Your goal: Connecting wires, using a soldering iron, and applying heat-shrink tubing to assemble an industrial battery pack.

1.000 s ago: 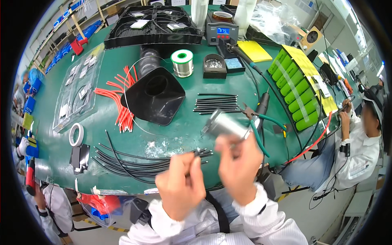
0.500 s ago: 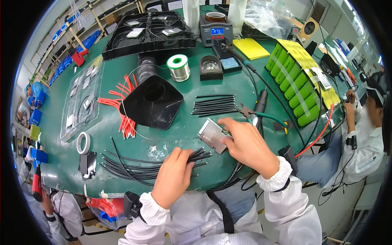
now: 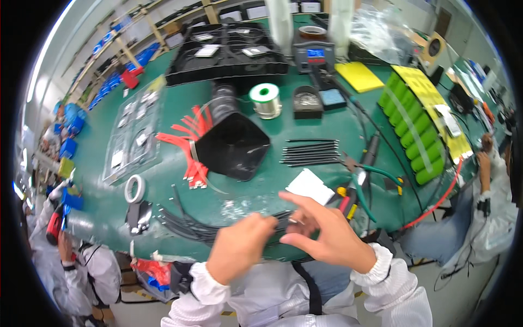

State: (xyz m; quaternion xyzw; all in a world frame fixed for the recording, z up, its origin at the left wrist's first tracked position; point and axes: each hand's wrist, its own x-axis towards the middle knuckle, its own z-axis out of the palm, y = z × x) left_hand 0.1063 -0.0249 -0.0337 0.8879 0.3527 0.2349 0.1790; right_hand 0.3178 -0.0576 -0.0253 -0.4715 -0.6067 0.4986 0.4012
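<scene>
My left hand [image 3: 239,248], slightly blurred, is closed on a bundle of black wires [image 3: 199,231] near the table's front edge. The wires' right ends stick out past my fingers. Close by on the right, my right hand [image 3: 332,234] has its thumb and index finger spread around those ends, apparently without gripping them; its other fingers are partly hidden. Just beyond it a flat white, plate-like piece [image 3: 311,186] lies on the green table [image 3: 250,201]. Farther back is a row of short black wires [image 3: 310,152]. Green-handled pliers [image 3: 362,188] lie to the right.
A black fume-extraction hood [image 3: 231,147] stands mid-table beside red wires [image 3: 190,147]. Behind are a solder spool [image 3: 265,101], a soldering station [image 3: 314,54] and a black tray [image 3: 226,68]. A green battery pack [image 3: 414,131] sits right; a co-worker [image 3: 490,196] works beyond it.
My right hand has let go of the flat piece, which now lies on the table, and moved nearer the wire ends. The left hand stays on the bundle. The whole view has shifted.
</scene>
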